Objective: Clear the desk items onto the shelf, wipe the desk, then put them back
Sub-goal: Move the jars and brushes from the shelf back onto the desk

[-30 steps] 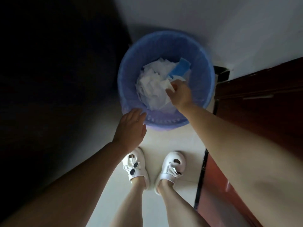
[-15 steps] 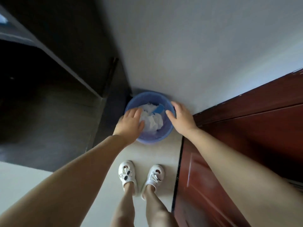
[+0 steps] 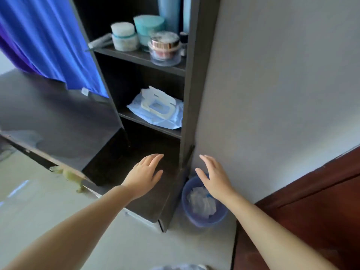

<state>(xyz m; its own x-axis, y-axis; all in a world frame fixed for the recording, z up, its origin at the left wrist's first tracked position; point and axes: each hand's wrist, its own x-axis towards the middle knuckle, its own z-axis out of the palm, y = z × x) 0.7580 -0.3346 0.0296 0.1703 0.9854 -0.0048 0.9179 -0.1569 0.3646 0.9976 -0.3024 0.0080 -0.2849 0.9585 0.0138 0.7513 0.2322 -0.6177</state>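
The dark desk (image 3: pixel 58 121) stretches to the left, its top bare and glossy. A tall dark shelf (image 3: pixel 192 78) stands at its right end. On an upper board sit several cosmetic jars (image 3: pixel 163 45), among them a white jar (image 3: pixel 123 36) and a teal one (image 3: pixel 149 28). One board lower lies a blue pack of wet wipes (image 3: pixel 157 112) with its lid flipped up. My left hand (image 3: pixel 144 175) hovers open over the desk's right end. My right hand (image 3: pixel 213 178) is open above the blue bin (image 3: pixel 202 203), holding nothing.
The blue bin on the floor holds crumpled white tissues. A blue curtain (image 3: pixel 44 39) hangs at the back left. A dark red door (image 3: pixel 315 207) stands to the right, a plain wall (image 3: pixel 282 78) behind the bin. Pale floor lies below.
My right hand let go of the tissue inside the bin. Both hands came up and away from the bin, and my view rose from the floor to the desk and shelf.
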